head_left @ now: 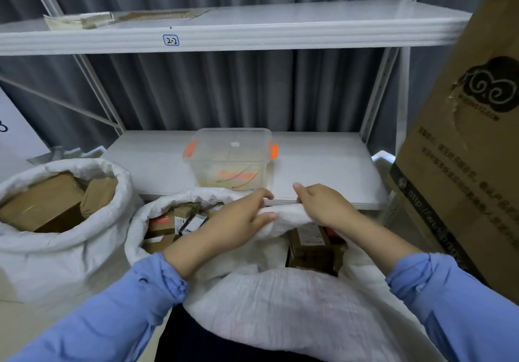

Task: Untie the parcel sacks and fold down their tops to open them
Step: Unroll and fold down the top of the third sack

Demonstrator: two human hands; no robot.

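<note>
A white woven parcel sack [269, 300] stands right in front of me, its mouth open over several brown parcels [311, 246]. My left hand [233, 224] and my right hand [325, 207] both grip the far rim of this sack, a short gap between them, the cloth bunched under the fingers. The near rim is rolled down toward me. To the left a second white sack [67, 252] sits with its top folded down and brown boxes [42, 201] showing inside.
A white metal shelf [323, 165] runs just behind the sacks, with a clear plastic tub with orange clips [230, 159] on it. An upper shelf labelled 2-2 [170, 40] is above. A tall cardboard box [471, 136] leans at the right.
</note>
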